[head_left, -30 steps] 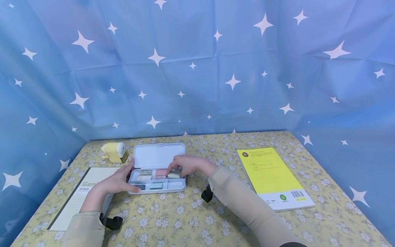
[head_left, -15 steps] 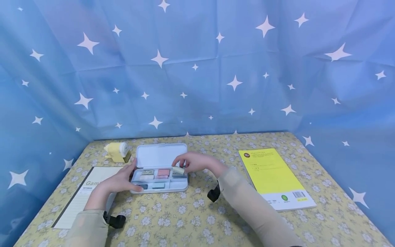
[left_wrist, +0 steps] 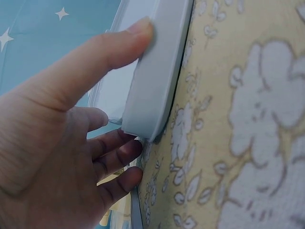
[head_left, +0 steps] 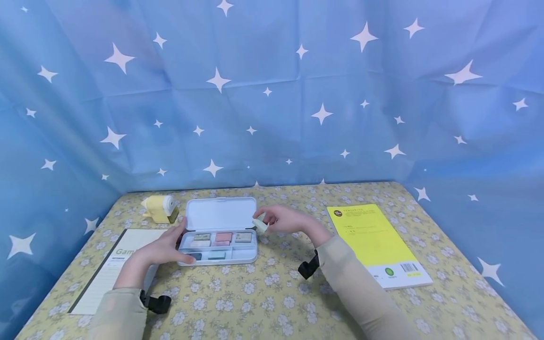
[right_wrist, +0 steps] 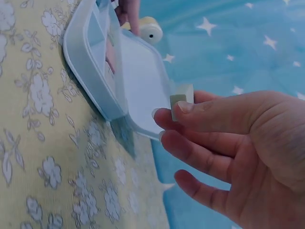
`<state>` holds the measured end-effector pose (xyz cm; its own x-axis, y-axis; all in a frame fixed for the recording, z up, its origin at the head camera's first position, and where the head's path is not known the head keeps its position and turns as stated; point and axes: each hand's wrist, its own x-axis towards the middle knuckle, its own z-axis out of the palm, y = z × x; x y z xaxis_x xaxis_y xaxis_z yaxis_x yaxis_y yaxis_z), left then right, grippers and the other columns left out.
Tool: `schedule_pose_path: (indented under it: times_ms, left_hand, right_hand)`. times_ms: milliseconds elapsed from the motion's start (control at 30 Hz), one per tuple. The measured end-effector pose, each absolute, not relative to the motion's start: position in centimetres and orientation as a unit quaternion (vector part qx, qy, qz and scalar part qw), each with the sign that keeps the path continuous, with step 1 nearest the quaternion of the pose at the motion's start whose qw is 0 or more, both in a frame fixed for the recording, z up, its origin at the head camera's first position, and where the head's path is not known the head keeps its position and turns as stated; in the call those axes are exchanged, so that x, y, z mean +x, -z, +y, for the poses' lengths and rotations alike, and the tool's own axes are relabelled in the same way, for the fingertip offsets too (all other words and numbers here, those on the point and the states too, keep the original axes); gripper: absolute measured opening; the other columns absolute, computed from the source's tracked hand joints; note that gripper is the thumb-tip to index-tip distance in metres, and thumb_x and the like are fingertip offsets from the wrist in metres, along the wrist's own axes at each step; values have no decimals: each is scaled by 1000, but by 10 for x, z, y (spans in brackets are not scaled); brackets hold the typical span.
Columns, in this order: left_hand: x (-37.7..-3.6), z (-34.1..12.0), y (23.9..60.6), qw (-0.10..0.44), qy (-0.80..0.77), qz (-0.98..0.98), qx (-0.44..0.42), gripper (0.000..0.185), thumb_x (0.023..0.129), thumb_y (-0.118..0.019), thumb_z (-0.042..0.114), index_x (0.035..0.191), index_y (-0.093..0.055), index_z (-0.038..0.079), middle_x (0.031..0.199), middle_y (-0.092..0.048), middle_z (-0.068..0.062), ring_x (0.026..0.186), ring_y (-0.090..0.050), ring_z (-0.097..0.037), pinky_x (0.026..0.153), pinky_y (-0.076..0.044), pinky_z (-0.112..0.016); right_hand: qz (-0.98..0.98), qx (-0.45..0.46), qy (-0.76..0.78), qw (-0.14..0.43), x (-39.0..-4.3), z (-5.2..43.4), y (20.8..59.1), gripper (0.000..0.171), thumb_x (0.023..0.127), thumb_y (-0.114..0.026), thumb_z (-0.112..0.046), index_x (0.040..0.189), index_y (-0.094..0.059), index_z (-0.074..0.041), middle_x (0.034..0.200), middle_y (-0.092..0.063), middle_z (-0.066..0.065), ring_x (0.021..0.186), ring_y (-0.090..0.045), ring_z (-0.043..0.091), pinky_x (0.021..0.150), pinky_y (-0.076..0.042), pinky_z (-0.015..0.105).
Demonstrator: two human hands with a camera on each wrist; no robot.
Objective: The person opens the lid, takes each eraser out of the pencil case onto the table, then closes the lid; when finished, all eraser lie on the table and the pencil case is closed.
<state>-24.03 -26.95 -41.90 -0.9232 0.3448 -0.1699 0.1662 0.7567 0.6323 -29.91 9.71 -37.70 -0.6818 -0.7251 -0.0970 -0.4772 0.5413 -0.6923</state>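
A white compartment case [head_left: 221, 259] lies open on the flowered tablecloth, its lid [head_left: 218, 213] tilted back. Several small erasers sit in its compartments, among them a pink one [head_left: 223, 236]. My left hand [head_left: 172, 245] holds the case's left end, thumb on the front wall [left_wrist: 157, 71] and fingers behind the corner. My right hand [head_left: 272, 219] hovers just right of the case and pinches a small pale eraser [head_left: 260, 225] between thumb and forefinger. The right wrist view shows this eraser [right_wrist: 182, 98] in the air beside the lid's edge [right_wrist: 143, 86].
A yellow notebook [head_left: 374, 241] lies at the right and a pale lined notebook [head_left: 110, 269] at the left. A yellow pencil sharpener [head_left: 159, 208] stands behind the case's left end. Blue star-printed cloth [head_left: 297, 94] walls the table on three sides.
My right hand has lifted the pale eraser out of the case's right compartments and carried it rightward, off the case. The left hand has kept its hold on the case.
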Motion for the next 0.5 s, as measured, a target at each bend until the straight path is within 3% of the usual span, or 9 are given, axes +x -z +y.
schedule_pose_path:
  times_ms: [200,500]
  left_hand:
    - [-239,-270,419,144,-324,925,136,126,73,-84,40,153,4,-3,152,-9,-35,137,-11,-54,103,-23,-67]
    - [-238,-268,417,149,-328,923,133,126,73,-84,40,153,4,-3,153,-6,-36,138,-7,-55,103,-22,-68]
  right_hand:
    - [855,-331,358,176,-297,110,373,46,92,-63,-3,137,-54,-11,113,-61,5,103,-61,20,83,-51,37]
    - [852,-308,397,146,-293,125,373,46,86,-70,-5,130,-57,-11,95,-63,3,81,-60,19,72,-49,35]
